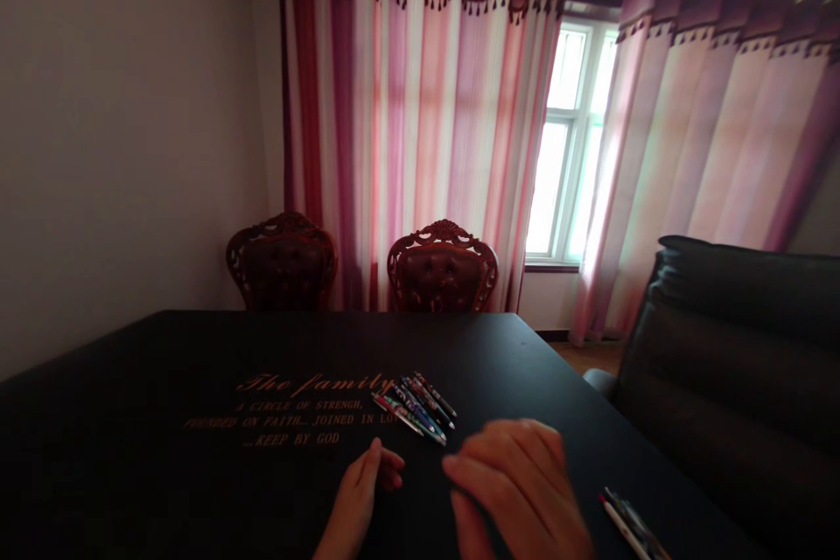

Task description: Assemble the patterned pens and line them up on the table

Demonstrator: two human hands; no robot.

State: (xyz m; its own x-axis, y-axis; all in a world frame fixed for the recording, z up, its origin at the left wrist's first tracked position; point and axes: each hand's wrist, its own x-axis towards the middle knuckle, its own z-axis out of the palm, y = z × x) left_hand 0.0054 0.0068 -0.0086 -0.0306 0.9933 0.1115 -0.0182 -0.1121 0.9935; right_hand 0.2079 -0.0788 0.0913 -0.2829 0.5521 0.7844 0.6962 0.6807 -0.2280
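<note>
Black covers the table in front of you, and gold lettering runs across it, starting with "The family". Your main bundle of pens lies flat toward the right end of those words, covering some of the letters; the pens sit close together, slanting roughly the same way, with white, red, green, blue and dark patterned barrels. Your left hand is just on the near side of that bundle, apart from it, with the fingers loosely bent and the thumb up; you show nothing in its grasp. Your right hand is closer to the camera and blurred, its fingers curved downward and its thumb and forefinger parted; whether the hidden fingers hold something, you cannot tell from this view. Off to your right, near the table's side edge, lies a smaller group of pens, one of them white with a red end, partly cut off by the frame. Beyond the far edge you face two carved chairs with tufted backs, striped curtains and a bright window, while a dark padded seat stands at your right.
</note>
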